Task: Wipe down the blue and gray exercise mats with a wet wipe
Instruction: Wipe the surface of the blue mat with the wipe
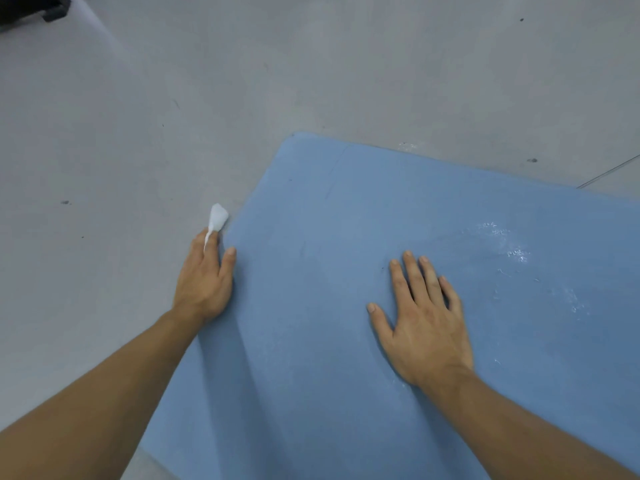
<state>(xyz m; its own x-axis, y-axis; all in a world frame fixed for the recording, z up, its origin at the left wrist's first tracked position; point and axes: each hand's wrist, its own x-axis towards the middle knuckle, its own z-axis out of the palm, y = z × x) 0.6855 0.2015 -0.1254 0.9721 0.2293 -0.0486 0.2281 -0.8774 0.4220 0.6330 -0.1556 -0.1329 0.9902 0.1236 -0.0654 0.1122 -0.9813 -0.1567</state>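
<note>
The white wet wipe (218, 218) pokes out past the fingertips of the left hand (204, 282). It's pinched between two fingers, and its bunched end sits over the grey floor (138, 98) just off the mat. That hand lies along the left edge of the blue mat (329, 220), thumb touching the blue. Right of that grip and well onto the mat, the right hand (426, 320) presses flat, fingers straight and slightly spread, holding nothing. Past its fingertips, shiny wet streaks (512, 244) glisten. Far beyond the wipe, a dark object (31, 8) sits on the floor.
</note>
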